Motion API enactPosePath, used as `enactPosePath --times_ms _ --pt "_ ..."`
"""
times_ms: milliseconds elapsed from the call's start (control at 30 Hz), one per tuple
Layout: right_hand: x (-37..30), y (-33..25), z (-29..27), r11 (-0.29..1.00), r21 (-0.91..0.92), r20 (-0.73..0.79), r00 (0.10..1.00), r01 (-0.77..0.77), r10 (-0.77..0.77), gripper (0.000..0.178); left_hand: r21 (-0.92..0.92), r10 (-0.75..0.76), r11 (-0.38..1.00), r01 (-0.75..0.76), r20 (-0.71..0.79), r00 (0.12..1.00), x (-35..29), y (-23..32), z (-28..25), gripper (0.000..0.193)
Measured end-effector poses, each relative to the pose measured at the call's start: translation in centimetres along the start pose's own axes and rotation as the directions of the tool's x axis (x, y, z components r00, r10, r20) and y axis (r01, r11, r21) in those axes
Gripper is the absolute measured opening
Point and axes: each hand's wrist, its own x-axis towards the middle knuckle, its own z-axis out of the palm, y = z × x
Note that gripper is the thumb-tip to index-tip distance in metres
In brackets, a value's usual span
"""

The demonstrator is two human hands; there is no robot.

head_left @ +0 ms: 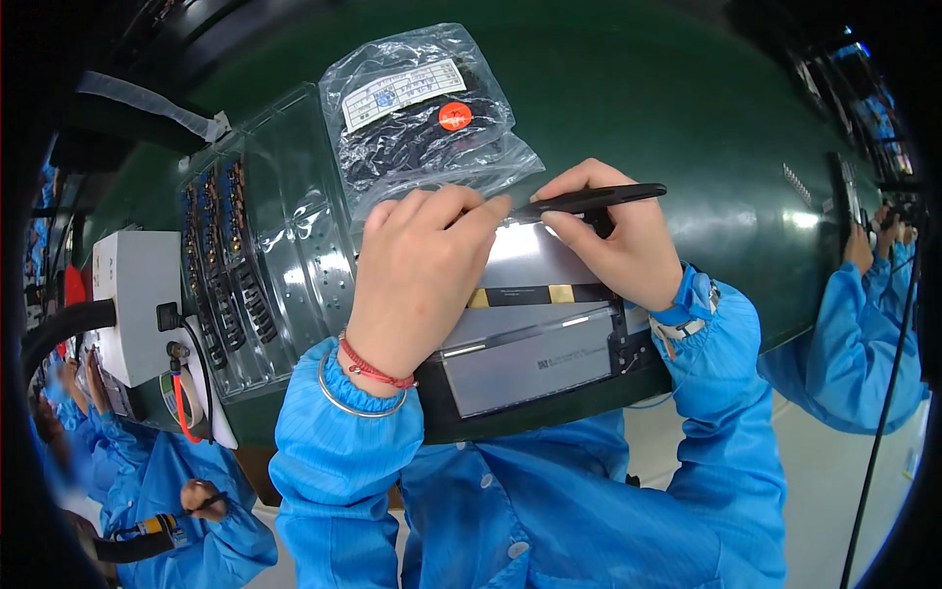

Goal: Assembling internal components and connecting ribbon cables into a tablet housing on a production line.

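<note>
A flat screen panel assembly (530, 361) lies in front of me, with a shiny silver plate (538, 257) at its far part and a dark strip with gold patches (515, 295) across it. My left hand (420, 280) rests over its left far side, fingers curled; the fingertips and anything in them are hidden. In my right hand (628, 245) is a slim black pen-like tool (599, 198), pinched between thumb and fingers. Its tapered tip points left, close to the left index finger, above the plate's far edge.
A clear bag of dark parts (422, 123) lies beyond my hands. To the left stand a clear plastic tray (299, 177) with rows of small parts (226, 260) and a white box (137, 294) with cables. Co-workers sit at left and right (849, 344).
</note>
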Motion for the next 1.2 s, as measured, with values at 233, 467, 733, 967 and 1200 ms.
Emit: enactPosePath --times_ms 233,467,733,967,1200 --pt "-0.1 0.6 -0.1 0.997 -0.002 -0.029 0.997 0.078 -0.078 0.015 0.069 0.044 0.997 -0.044 0.003 0.999 0.3 -0.2 0.0 0.022" --pt "-0.2 0.5 -0.3 0.998 0.025 -0.017 0.998 0.059 -0.059 0.016 -0.047 -0.042 0.998 0.042 0.01 0.999 0.5 -0.1 0.2 0.059" --pt "-0.1 0.9 -0.2 0.99 0.046 -0.036 0.99 0.135 -0.134 0.015 -0.115 -0.06 0.992 0.058 -0.014 0.998 0.6 -0.2 0.1 0.069" --pt "-0.6 1.0 -0.1 0.869 0.455 -0.172 0.977 0.194 -0.127 0.009 -0.005 -0.008 1.0 0.008 -0.052 0.999 -0.2 -0.3 -1.4 0.046" --pt "-1.4 2.1 -1.5 0.905 0.362 -0.287 0.95 0.223 -0.119 0.01 0.075 -0.326 0.936 0.343 -0.172 0.93 -5.1 -3.5 -8.9 0.018"
